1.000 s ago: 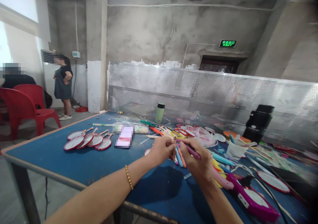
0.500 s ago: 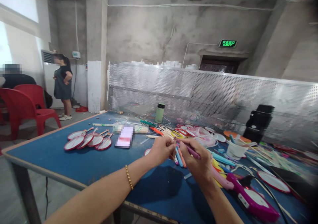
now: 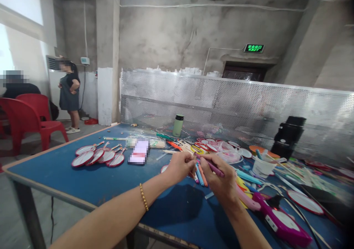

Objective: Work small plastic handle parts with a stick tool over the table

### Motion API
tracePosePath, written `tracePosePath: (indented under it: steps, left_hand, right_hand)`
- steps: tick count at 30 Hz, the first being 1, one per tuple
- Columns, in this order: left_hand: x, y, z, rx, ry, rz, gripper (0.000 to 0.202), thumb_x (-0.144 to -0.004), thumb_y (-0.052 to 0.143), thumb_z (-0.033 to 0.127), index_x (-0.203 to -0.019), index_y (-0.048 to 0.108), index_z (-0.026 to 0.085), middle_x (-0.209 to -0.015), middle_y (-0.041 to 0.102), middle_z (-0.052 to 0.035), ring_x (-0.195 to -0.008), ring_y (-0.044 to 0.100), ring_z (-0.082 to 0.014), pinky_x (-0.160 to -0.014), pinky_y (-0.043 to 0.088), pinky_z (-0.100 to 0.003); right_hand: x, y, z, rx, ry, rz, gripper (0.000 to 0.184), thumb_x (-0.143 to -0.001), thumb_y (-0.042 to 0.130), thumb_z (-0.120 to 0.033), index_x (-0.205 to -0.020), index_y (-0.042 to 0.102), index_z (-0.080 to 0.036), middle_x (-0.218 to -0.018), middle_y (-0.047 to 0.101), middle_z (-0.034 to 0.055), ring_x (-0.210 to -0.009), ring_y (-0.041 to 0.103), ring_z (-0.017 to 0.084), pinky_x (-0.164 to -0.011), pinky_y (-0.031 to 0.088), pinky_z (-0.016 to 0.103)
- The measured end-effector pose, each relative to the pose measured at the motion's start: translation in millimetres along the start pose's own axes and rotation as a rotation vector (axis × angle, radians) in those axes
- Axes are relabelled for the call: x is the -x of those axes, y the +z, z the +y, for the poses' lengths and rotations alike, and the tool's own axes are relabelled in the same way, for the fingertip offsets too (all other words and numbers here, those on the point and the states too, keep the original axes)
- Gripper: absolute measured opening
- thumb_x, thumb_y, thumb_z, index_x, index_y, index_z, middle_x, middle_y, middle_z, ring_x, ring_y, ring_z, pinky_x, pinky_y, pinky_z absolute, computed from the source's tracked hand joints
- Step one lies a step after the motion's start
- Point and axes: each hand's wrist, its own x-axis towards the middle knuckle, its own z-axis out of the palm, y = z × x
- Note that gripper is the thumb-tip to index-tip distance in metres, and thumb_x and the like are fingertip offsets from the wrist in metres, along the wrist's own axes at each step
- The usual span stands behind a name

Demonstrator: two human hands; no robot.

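My right hand [image 3: 222, 177] is closed around a purple pen-like stick [image 3: 216, 169], which slants up and left toward my other hand. Fingers pinched, my left hand [image 3: 177, 167] meets the stick's far end; what it grips is hidden behind the fingers. Both hands are held over the blue table [image 3: 118, 186]. Just below and between them lie several markers [image 3: 199, 176], blue and orange among them. Behind my hands is a heap of pale wooden sticks [image 3: 186, 146] and red-rimmed round pieces [image 3: 207, 145].
Several red-rimmed round paddles [image 3: 83, 159] lie at left, near a phone [image 3: 138, 151]. A green bottle [image 3: 177, 126] stands behind. At right are a white cup [image 3: 262, 167], a magenta device [image 3: 284, 221] with a cable, and a black stand [image 3: 289, 138]. A person [image 3: 69, 88] stands beyond the table.
Almost nothing differs. Both hands keep the same place and hold, and the purple stick has shifted only very slightly.
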Motion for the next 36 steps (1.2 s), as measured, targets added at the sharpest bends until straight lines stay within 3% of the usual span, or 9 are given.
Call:
tracePosePath:
  steps: [16, 31, 36]
  left_hand:
    - [-0.4, -0.4, 1.9, 0.005, -0.013, -0.006, 0.015, -0.076, 0.053, 0.023, -0.063, 0.055, 0.016, -0.055, 0.057, 0.0015, -0.049, 0.058, -0.0122, -0.049, 0.052, -0.024]
    - [0.4, -0.4, 1.1, -0.009, -0.002, -0.009, 0.019, -0.079, 0.053, 0.027, -0.064, 0.056, 0.016, -0.055, 0.057, 0.0008, -0.049, 0.058, -0.0124, -0.05, 0.051, -0.024]
    - [0.8, -0.5, 1.3, -0.009, -0.012, -0.011, 0.016, -0.077, 0.053, 0.026, -0.064, 0.055, 0.017, -0.056, 0.058, 0.0012, -0.05, 0.059, -0.0119, -0.05, 0.051, -0.023]
  right_hand:
    - [-0.4, -0.5, -0.2, -0.006, -0.014, 0.001, 0.014, -0.086, 0.059, -0.027, -0.084, 0.071, -0.02, -0.076, 0.072, 0.0015, -0.065, 0.066, 0.015, -0.062, 0.051, 0.024]
    - [-0.3, -1.3, 0.1, -0.018, -0.007, -0.014, 0.015, -0.087, 0.058, -0.027, -0.087, 0.071, -0.021, -0.084, 0.073, 0.0034, -0.074, 0.068, 0.017, -0.069, 0.053, 0.026]
    - [-0.4, -1.6, -1.1, -0.015, -0.007, -0.014, 0.014, -0.086, 0.058, -0.027, -0.084, 0.071, -0.021, -0.077, 0.072, 0.0015, -0.066, 0.066, 0.015, -0.064, 0.052, 0.024]
